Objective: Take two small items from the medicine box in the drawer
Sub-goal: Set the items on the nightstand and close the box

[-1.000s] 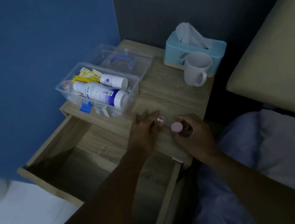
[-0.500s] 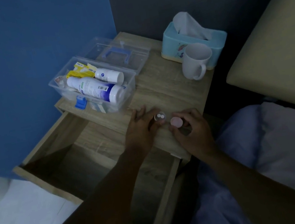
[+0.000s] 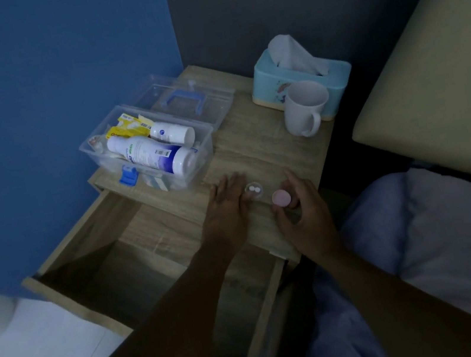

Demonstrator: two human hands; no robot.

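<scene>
A clear plastic medicine box [image 3: 204, 155] stands open on the wooden nightstand [image 3: 257, 149], with white bottles and yellow packets inside. Its lid [image 3: 187, 100] with a blue handle lies folded back behind it. The drawer [image 3: 111, 261] below is pulled out and looks dark inside. My left hand [image 3: 227, 211] rests flat on the nightstand's front edge, its thumb against a small clear cap [image 3: 254, 190] holding two white pills. My right hand [image 3: 305, 213] grips a small container with a pink lid [image 3: 281, 197] just right of the cap.
A teal tissue box [image 3: 271, 85] and a white mug [image 3: 304, 112] stand at the nightstand's back right. A blue wall is to the left, a beige headboard cushion [image 3: 427, 68] and pale bedding [image 3: 440, 237] to the right. White floor lies at lower left.
The clear cap with two pills now shows plainly beside my left thumb. My right hand has loosened slightly around the pink-lidded container. Both hands stayed at the nightstand's front edge.
</scene>
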